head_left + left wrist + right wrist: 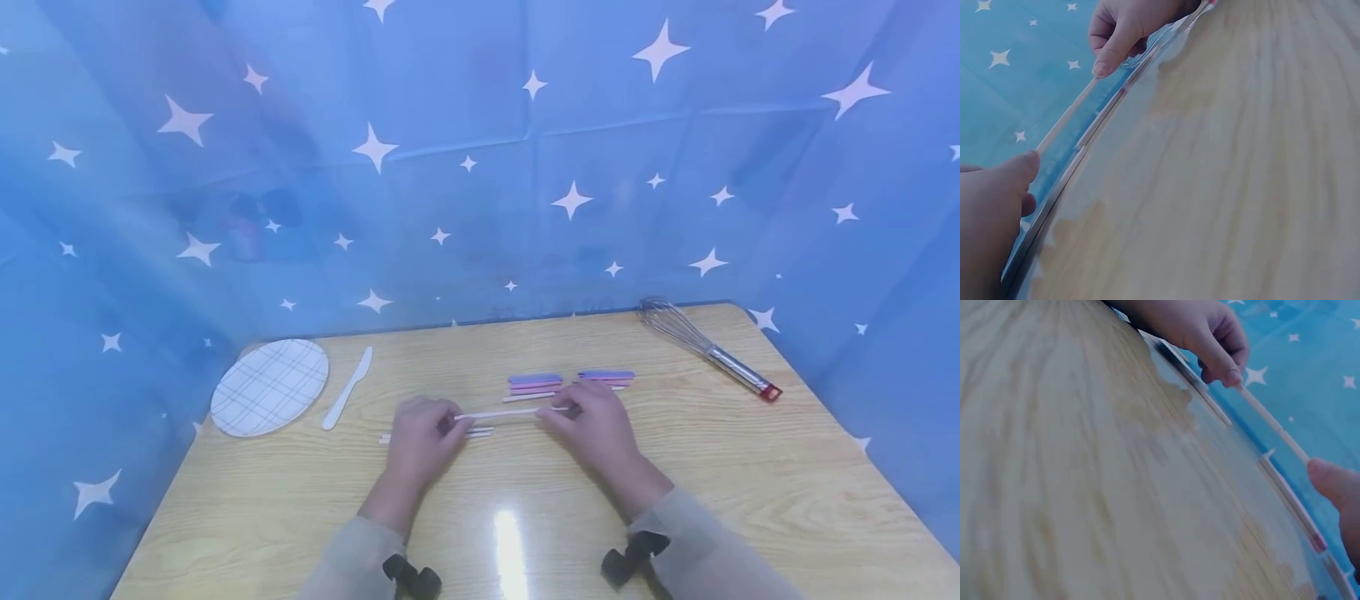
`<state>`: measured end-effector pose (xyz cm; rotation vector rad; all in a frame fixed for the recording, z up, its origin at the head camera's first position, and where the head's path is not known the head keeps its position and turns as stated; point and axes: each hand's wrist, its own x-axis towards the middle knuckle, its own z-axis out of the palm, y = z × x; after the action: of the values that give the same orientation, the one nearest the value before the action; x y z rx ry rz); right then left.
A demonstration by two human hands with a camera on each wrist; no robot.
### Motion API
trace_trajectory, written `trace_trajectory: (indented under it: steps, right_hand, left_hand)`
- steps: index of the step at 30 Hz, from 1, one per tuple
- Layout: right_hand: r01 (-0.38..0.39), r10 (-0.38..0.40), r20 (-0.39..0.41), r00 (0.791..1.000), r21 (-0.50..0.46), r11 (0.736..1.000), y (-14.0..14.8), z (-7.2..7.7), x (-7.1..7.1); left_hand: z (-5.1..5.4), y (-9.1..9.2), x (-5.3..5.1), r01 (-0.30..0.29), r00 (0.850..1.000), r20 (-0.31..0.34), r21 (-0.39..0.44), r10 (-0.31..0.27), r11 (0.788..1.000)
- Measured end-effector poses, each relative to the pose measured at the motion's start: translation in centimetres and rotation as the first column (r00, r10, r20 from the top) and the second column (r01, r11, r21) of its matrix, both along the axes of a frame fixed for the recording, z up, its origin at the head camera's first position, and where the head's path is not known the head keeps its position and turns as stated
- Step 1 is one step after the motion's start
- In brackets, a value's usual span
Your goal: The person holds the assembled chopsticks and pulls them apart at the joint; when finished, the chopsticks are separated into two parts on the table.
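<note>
A thin pale stick (498,413) stretches sideways between both hands, just above the table. My left hand (422,437) pinches its left end between thumb and fingers. The right hand (596,423) pinches the other end the same way. Around its middle, a small kink or joint shows on the stick (1277,428) in the right wrist view. Behind and below the left hand lie a few pale sticks (480,432), partly covered by it. Beyond the right hand are two groups of short purple, pink and white sticks, a left group (535,383) and a right group (606,377).
On the left side of the wooden table (300,517) lie a round checked plate (270,387) and a white plastic knife (348,388). A wire whisk (708,348) rests at the back right. Behind the table hangs a blue star-patterned cloth (480,208).
</note>
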<state>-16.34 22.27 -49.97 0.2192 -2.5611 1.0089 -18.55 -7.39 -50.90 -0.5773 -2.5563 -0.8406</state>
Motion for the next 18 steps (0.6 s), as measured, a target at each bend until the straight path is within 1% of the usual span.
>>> trace_trajectory:
  steps: [3, 6, 9, 13, 16, 18]
  right_hand:
    - [0.019, -0.019, 0.009, 1.000, -0.017, 1.000, 0.7, 0.2, 0.2]
    - [0.050, -0.049, 0.016, 0.999, -0.025, 0.998, 1.6, 0.2, 0.5]
    - [0.074, -0.073, 0.003, 0.997, -0.024, 0.997, 2.5, 0.2, 0.5]
    - [0.064, -0.064, -0.057, 0.996, 0.005, 0.998, 3.5, -0.1, 0.3]
    - [0.054, -0.051, -0.095, 0.994, 0.025, 0.998, 4.2, -0.2, 0.2]
    - [0.054, -0.051, -0.117, 0.992, 0.026, 0.998, 4.7, -0.3, 0.0]
  left_hand:
    - [0.0, 1.0, -0.3, -0.010, 1.000, 0.003, 0.014, 0.010, 1.000]
    - [-0.1, 2.1, -0.6, 0.000, 1.000, 0.010, 0.020, 0.000, 1.000]
    - [-0.1, 3.1, -0.9, 0.008, 1.000, 0.016, 0.014, -0.008, 1.000]
    - [0.1, 4.2, -1.0, 0.017, 1.000, 0.015, 0.032, -0.017, 0.999]
    - [0.2, 4.9, -1.0, 0.037, 0.999, -0.010, 0.058, -0.037, 0.998]
    - [0.2, 5.3, -1.1, 0.051, 0.999, -0.018, 0.056, -0.050, 0.997]
